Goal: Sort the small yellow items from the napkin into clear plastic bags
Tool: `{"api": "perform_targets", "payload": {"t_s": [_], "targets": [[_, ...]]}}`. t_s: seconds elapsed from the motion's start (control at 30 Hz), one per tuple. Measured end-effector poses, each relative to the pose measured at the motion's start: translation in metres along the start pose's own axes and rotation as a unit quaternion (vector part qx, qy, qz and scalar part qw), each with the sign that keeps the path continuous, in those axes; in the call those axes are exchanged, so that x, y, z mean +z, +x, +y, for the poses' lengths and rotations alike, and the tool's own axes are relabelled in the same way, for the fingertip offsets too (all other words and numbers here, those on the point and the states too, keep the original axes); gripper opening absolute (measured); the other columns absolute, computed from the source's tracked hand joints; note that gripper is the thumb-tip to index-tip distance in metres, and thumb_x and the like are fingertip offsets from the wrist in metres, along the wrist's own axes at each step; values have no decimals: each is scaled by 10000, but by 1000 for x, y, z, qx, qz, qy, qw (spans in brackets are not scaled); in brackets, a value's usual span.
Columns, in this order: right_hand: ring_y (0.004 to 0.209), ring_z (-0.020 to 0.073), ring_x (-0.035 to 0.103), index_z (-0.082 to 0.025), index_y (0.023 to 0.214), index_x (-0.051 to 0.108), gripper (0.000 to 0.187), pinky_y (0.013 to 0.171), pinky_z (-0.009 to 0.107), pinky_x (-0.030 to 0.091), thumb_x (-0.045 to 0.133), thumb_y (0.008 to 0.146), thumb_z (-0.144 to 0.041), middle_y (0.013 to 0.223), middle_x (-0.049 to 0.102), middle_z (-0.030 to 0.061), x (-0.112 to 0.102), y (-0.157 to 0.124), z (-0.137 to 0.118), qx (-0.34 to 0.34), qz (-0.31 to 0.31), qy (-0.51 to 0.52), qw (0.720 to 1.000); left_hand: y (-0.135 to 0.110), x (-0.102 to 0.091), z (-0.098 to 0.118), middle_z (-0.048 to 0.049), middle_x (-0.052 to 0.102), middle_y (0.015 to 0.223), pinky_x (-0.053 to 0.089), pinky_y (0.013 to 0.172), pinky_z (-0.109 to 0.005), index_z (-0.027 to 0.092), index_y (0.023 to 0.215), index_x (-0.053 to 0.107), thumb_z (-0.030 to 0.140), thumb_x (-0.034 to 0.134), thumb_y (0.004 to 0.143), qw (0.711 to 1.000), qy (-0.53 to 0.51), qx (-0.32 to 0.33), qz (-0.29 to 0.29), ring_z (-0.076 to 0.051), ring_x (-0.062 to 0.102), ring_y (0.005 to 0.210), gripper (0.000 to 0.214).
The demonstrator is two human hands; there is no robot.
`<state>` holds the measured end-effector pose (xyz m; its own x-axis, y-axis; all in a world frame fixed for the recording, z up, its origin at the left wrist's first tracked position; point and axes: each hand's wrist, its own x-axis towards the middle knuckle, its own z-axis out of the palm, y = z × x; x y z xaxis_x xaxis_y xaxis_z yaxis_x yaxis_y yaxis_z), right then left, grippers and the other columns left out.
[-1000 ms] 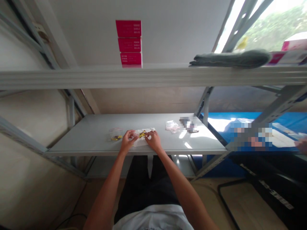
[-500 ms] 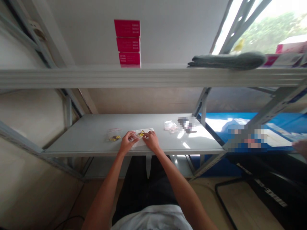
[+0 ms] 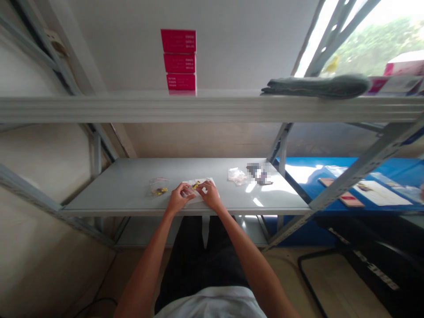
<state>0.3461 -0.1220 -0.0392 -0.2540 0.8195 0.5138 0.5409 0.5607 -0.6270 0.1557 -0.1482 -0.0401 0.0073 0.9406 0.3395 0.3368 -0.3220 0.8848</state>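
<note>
Head view: looking down on a grey steel shelf [image 3: 115, 187], both forearms reaching in over its front edge.

Left hand [image 3: 178, 199]: fingers curled inward, pinching the left edge of a white paper sheet [image 3: 205, 183].

Right hand [image 3: 210, 196]: fingertips bunched on the sheet's right side, either pinching or only pressing; the view is too small to settle it.

Sheet: lying near the front edge at mid-shelf, held between both hands, which keeps it from sliding.

Contents: yellow granules [image 3: 196, 185] sit in the middle of the sheet, between the hands, perhaps capsules.

Left of the sheet: a clear plastic bag [image 3: 158, 186] holding yellow-and-brown bits, just beyond the left hand.

Right of the sheet: a crumpled pinkish plastic bag [image 3: 237, 176], well apart from both hands.
</note>
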Motion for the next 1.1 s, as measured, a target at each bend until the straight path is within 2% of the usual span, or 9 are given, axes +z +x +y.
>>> {"api": "perform_targets", "payload": {"t_s": [0.13, 0.3, 0.4, 0.53, 0.63, 0.8, 0.87, 0.97, 1.1], "targets": [[832, 172, 597, -215, 925, 774, 181, 747, 285, 483, 622, 943, -310, 934, 696, 50, -5, 0, -4, -18, -35, 99, 994, -1, 1, 3, 16, 702, 791, 459, 710, -276, 241, 1044, 670, 497, 883, 625, 999, 30, 27, -22, -181, 637, 735, 534], [966, 188, 625, -217, 954, 781, 326, 822, 295, 499, 513, 1017, -392, 1006, 681, 77, -4, -1, -5, -39, -52, 118, 991, -2, 1, 7, 11, 697, 794, 460, 673, -261, 224, 1039, 669, 516, 875, 623, 999, 32, 11, -15, -171, 622, 711, 549], [969, 191, 627, -205, 933, 767, 297, 778, 287, 502, 577, 981, -428, 1046, 679, 88, -2, 1, -3, -57, -41, 140, 988, -1, 1, 8, -2, 704, 830, 463, 691, -253, 200, 1049, 658, 506, 875, 618, 1000, 9, 0, -5, -167, 624, 742, 571], [747, 152, 595, -194, 823, 719, 317, 647, 259, 442, 541, 987, -400, 866, 698, 46, -2, 0, -4, -25, -35, 157, 987, 2, -4, 6, -26, 709, 848, 473, 742, -259, 174, 1040, 668, 528, 793, 725, 999, -43, -10, -7, -179, 644, 805, 489], [654, 139, 551, -194, 773, 690, 316, 608, 253, 395, 541, 973, -387, 723, 661, 13, -4, -2, -8, -3, -39, 151, 988, 5, -6, 2, -51, 712, 842, 482, 760, -276, 160, 907, 694, 573, 656, 845, 998, -63, -22, -5, -191, 647, 814, 420], [661, 138, 577, -194, 917, 684, 234, 606, 241, 407, 601, 936, -412, 784, 691, 12, -4, 0, -13, 13, -19, 188, 982, 12, -6, -6, -51, 728, 818, 496, 781, -295, 150, 869, 710, 590, 700, 796, 995, -91, -44, -7, -203, 663, 796, 446], [636, 134, 573, -191, 985, 689, 232, 606, 238, 410, 613, 930, -404, 762, 689, 6, -1, 2, -12, 14, -39, 186, 982, 14, -5, -7, -48, 726, 802, 496, 767, -294, 147, 861, 714, 607, 710, 773, 995, -86, -46, -11, -201, 661, 776, 468], [629, 131, 563, -192, 930, 708, 188, 625, 239, 413, 593, 933, -340, 745, 692, 9, 2, 4, -11, -3, -65, 166, 984, 14, -3, -7, -46, 723, 805, 488, 744, -285, 147, 855, 720, 624, 687, 781, 996, -67, -48, -18, -193, 651, 758, 484], [680, 137, 566, -193, 888, 715, 165, 643, 242, 419, 585, 922, -290, 835, 713, 29, 1, 3, -10, -13, -47, 156, 986, 10, -2, -4, -53, 725, 849, 474, 717, -270, 152, 888, 728, 590, 672, 811, 998, -40, -37, -31, -183, 630, 759, 449]]}}
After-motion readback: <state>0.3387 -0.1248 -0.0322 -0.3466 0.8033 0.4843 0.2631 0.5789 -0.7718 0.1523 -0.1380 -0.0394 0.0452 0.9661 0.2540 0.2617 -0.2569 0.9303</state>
